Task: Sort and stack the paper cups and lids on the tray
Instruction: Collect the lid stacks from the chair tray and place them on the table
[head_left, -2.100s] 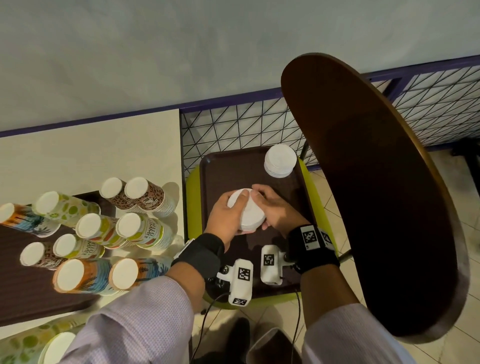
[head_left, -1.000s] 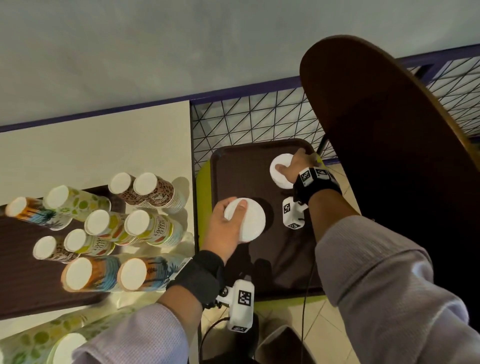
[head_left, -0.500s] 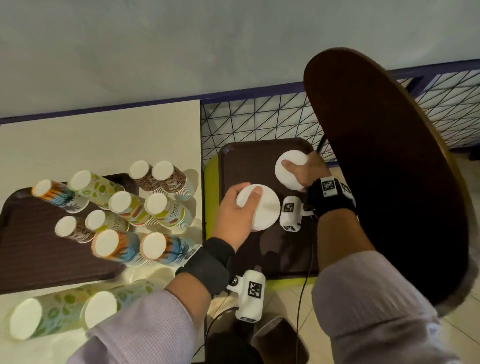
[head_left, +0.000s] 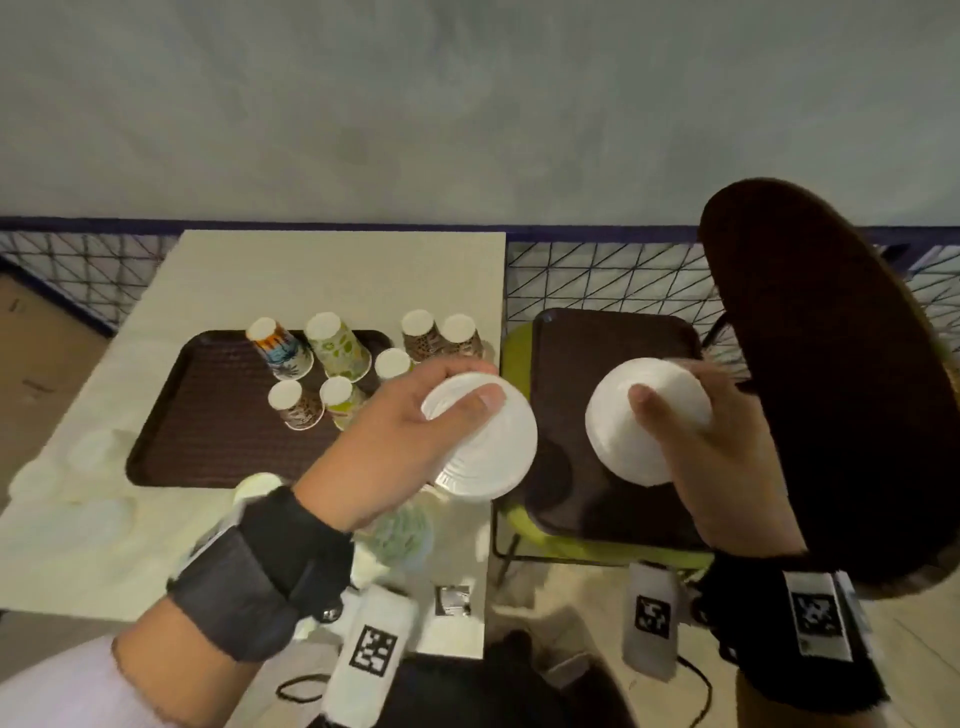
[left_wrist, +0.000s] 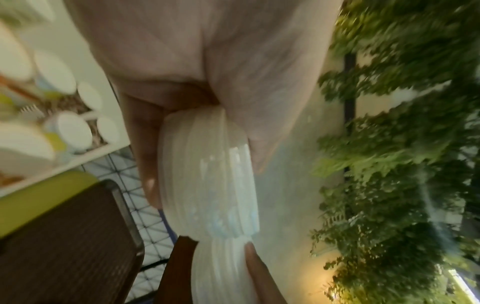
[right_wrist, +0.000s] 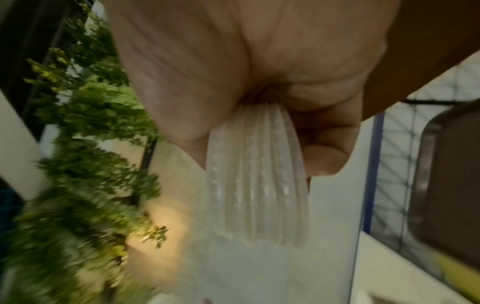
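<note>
While both hands are hovering above the furniture, each is carrying its own stack of white lids. The left hand (head_left: 395, 447) is curling round the left lid stack (head_left: 480, 434), thumb pressing on its top face and fingers wrapping the far edge; this stack is hanging over the gap between the desk (head_left: 332, 270) and the chair tray (head_left: 613, 338). The right hand (head_left: 711, 441) is gripping the right lid stack (head_left: 647, 418) in the same way, thumb across the top, and that stack is floating over the middle of the chair tray, not touching it. In the wrist views the ribbed rims of the nested lids are showing side-on, pinched between thumb and fingers.

The paper cups (head_left: 337, 364) are standing upside down in short columns on the desk tray (head_left: 208, 415), to the left of both hands and beyond the left wrist. The two stacks are lying side by side, near each other but apart, their flat faces tilting up toward the camera. The left hand is the nearer to the desk tray, so the move probably turns on whether the stacks are going to be joined first or carried leftward separately; I cannot tell which
</note>
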